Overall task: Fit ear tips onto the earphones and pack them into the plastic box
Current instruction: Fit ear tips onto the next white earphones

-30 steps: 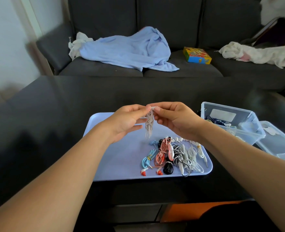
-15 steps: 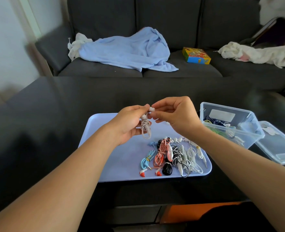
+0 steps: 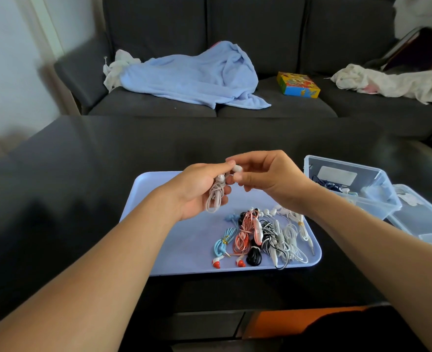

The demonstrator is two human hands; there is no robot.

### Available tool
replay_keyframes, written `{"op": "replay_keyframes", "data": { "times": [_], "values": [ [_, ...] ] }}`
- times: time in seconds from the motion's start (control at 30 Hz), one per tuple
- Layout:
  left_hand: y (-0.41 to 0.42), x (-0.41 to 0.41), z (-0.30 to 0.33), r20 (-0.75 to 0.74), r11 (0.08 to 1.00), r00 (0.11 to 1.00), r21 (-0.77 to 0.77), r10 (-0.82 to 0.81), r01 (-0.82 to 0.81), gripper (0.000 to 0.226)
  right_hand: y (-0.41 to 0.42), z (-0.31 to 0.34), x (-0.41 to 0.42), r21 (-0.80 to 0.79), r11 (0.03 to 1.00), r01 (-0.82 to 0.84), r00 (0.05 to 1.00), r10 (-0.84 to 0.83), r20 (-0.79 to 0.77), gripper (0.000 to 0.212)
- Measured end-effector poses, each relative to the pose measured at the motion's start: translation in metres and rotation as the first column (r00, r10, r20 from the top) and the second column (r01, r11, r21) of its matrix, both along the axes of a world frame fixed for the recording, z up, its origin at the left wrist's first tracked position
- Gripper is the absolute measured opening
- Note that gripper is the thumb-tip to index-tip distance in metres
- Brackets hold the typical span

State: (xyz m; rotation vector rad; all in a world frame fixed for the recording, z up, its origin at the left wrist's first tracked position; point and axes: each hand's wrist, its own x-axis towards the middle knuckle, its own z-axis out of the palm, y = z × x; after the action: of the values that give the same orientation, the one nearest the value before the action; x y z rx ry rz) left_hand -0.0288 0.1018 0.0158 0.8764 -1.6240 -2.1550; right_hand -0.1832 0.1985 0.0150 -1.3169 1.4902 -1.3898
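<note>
White earbud (image 3: 237, 169) pinched between right hand (image 3: 268, 177) fingers (image 3: 238, 177).

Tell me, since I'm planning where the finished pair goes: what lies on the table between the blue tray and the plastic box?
Nothing: in the head view a narrow strip of bare black table separates the blue tray from the plastic box, partly hidden by the right forearm.

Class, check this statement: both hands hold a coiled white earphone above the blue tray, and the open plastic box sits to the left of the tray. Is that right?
One detail is wrong. The head view shows the plastic box to the right of the blue tray, not the left. The rest stands: the left hand and right hand hold the coiled white earphone above the tray.
</note>
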Motion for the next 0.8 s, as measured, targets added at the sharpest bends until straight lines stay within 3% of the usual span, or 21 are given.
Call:
{"op": "replay_keyframes", "data": {
  "times": [0.1,0.33,0.47,0.6,0.8],
  "values": [
    [0.001,0.002,0.003,-0.043,0.989,0.993,0.096,-0.108,0.112,0.023,0.002,0.003,-0.003,0.013,0.997,-0.073,0.996,0.072,0.060,0.037],
    [0.005,0.002,0.005,-0.054,0.986,0.987,0.061,-0.152,0.156,0.019,0.002,0.003,-0.004,0.070,0.996,-0.051,0.978,0.036,0.203,0.021],
    [0.003,0.002,0.001,-0.033,0.991,0.991,0.026,-0.129,0.130,0.021,0.002,0.003,-0.004,0.110,0.993,-0.037,0.987,0.019,0.159,0.030],
    [0.002,0.002,-0.002,-0.038,0.989,0.993,0.085,-0.115,0.118,0.021,0.001,0.003,0.001,0.077,0.997,0.022,0.999,-0.024,0.023,0.033],
    [0.007,-0.009,0.004,-0.089,0.979,0.996,0.204,-0.009,0.027,0.028,0.003,0.006,-0.001,-0.037,0.989,0.142,0.990,-0.142,-0.018,0.021]
  ]
}}
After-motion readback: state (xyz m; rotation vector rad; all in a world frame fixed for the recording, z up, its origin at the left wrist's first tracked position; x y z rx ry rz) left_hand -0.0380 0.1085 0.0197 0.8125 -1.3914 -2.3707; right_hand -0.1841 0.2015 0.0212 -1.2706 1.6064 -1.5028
